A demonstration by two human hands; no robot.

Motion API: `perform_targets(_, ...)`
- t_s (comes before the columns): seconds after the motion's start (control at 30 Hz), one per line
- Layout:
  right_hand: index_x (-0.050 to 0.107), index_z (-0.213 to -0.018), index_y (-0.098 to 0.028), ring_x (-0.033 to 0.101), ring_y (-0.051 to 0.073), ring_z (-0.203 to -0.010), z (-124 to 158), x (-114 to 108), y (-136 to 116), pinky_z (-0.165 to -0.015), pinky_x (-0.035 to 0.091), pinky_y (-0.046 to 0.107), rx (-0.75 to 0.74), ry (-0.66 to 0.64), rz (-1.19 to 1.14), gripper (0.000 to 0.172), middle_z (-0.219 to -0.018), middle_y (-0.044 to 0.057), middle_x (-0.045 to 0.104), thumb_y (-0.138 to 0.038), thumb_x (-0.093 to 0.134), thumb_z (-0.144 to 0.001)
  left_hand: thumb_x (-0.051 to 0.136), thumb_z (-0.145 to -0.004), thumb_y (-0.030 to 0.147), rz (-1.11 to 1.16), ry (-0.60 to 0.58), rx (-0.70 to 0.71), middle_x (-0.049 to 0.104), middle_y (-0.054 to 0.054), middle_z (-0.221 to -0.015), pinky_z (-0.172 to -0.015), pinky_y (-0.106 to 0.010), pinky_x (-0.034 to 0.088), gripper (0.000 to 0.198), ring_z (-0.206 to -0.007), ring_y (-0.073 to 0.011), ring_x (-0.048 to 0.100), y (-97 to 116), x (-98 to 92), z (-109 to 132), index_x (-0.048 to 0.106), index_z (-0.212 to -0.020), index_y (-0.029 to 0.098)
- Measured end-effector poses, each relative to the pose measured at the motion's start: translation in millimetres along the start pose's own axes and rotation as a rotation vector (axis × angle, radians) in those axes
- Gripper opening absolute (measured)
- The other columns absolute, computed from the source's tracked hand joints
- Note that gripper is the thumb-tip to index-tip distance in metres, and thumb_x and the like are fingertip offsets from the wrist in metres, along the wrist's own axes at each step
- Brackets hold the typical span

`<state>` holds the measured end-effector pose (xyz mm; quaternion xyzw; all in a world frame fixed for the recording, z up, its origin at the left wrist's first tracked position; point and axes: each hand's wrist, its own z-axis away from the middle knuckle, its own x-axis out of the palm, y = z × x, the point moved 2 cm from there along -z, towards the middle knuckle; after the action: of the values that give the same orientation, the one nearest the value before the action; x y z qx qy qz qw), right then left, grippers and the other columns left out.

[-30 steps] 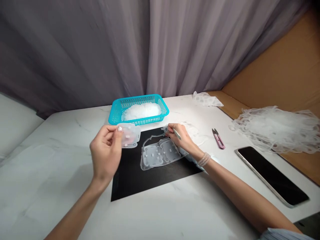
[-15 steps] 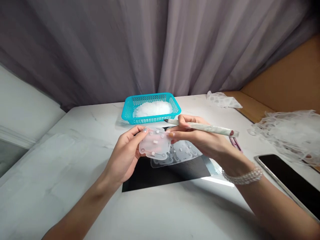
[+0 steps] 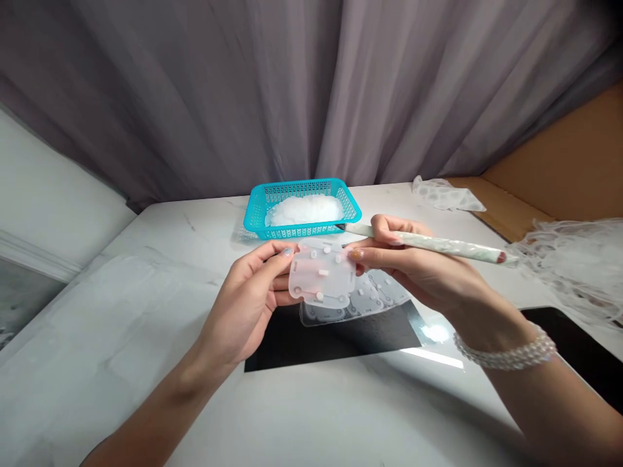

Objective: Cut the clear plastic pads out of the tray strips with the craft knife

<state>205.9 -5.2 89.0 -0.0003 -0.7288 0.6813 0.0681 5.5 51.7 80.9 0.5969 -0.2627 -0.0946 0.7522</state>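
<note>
A translucent plastic piece (image 3: 323, 275) with small raised pegs is held up between both hands. My left hand (image 3: 257, 295) pinches its upper left corner between thumb and fingers. At its upper right edge, the thumb and a finger of my right hand (image 3: 413, 259) grip it too. That same hand holds a pale pen-like tool (image 3: 448, 246), its dark tip pointing left near the basket. Behind and below the piece, a clear sheet of similar shapes (image 3: 374, 295) lies on a black mat (image 3: 311, 344), partly hidden.
Beyond the hands stands a blue basket (image 3: 253, 217) with a pile of white translucent pieces (image 3: 306, 209). Clear plastic scraps (image 3: 579, 266) are heaped at right, with a perforated sheet (image 3: 445, 194) farther back. A dark phone (image 3: 579, 353) lies under the right forearm.
Both hands and the piece appear farther right in view, the right hand most. The basket and mat also appear slightly shifted right. Both hands still hold the piece, now seen more squarely.
</note>
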Motion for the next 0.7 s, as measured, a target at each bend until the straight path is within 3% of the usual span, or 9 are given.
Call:
perform_targets(0.13, 0.035, -0.064, -0.023, 0.065, 0.016, -0.069, 0.5, -3.7, -4.1, -0.063, 0.052, 0.027, -0.072, 0.075, 0.028, 0.051, -0.064, -0.003, 0.058, -0.028, 0.085, -0.073, 0.064, -0.091, 0.032, 0.04, 0.03, 0.044, 0.068, -0.007, -0.127, -0.097, -0.042, 0.055, 0.016, -0.127, -0.029, 0.059, -3.1, -4.2, -4.5, 0.072, -0.1, 0.021)
perform_targets(0.23, 0.038, -0.063, -0.023, 0.067, 0.018, -0.072, 2.5, -2.6, -5.5, -0.063, 0.053, 0.029, -0.099, 0.095, 0.071, 0.049, -0.067, -0.001, 0.061, -0.03, 0.084, -0.074, 0.063, -0.093, 0.033, -0.005, 0.033, 0.031, 0.062, -0.005, -0.139, -0.104, -0.042, 0.05, 0.022, -0.137, -0.0284, 0.05, -5.8, -5.1, -6.6, 0.073, -0.111, 0.025)
perform_targets(0.37, 0.037, -0.063, -0.024, 0.068, 0.019, -0.074, 4.9, 1.9, -4.4, -0.066, 0.055, 0.032, -0.082, 0.064, 0.1, 0.049, -0.07, 0.0, 0.063, -0.033, 0.084, -0.075, 0.07, -0.089, 0.038, -0.109, 0.012, 0.075, 0.073, -0.006, -0.122, -0.103, -0.036, 0.049, 0.031, -0.122, -0.025, 0.062, -6.6, -4.0, -6.6, 0.074, -0.116, 0.023)
perform_targets(0.47, 0.036, -0.063, -0.023, 0.067, 0.018, -0.072, 4.9, 4.5, -2.5, -0.065, 0.053, 0.03, -0.058, 0.038, 0.102, 0.05, -0.065, -0.002, 0.06, -0.032, 0.084, -0.075, 0.079, -0.081, 0.038, -0.111, 0.077, 0.137, 0.078, -0.006, -0.097, -0.091, -0.033, 0.054, 0.029, -0.098, -0.0224, 0.07, -6.2, -4.5, -5.7, 0.079, -0.102, 0.019)
perform_targets(0.57, 0.036, -0.063, -0.023, 0.067, 0.018, -0.07, 3.6, 5.7, 0.3, -0.064, 0.051, 0.029, -0.025, 0.026, 0.132, 0.052, -0.062, -0.003, 0.056, -0.033, 0.086, -0.073, 0.081, -0.077, 0.039, -0.104, 0.125, 0.191, 0.077, -0.003, -0.082, -0.079, -0.029, 0.056, 0.024, -0.082, -0.0192, 0.07, -5.9, -3.2, -4.0, 0.08, -0.092, 0.019)
perform_targets(0.7, 0.036, -0.064, -0.022, 0.068, 0.018, -0.071, 1.3, 5.7, 4.3, -0.065, 0.051, 0.029, 0.001, 0.016, 0.142, 0.05, -0.063, -0.003, 0.058, -0.032, 0.084, -0.074, 0.074, -0.083, 0.045, -0.14, 0.119, 0.209, 0.074, -0.002, -0.078, -0.07, -0.027, 0.052, 0.027, -0.077, -0.0176, 0.067, -6.5, 0.5, -2.8, 0.078, -0.081, 0.018)
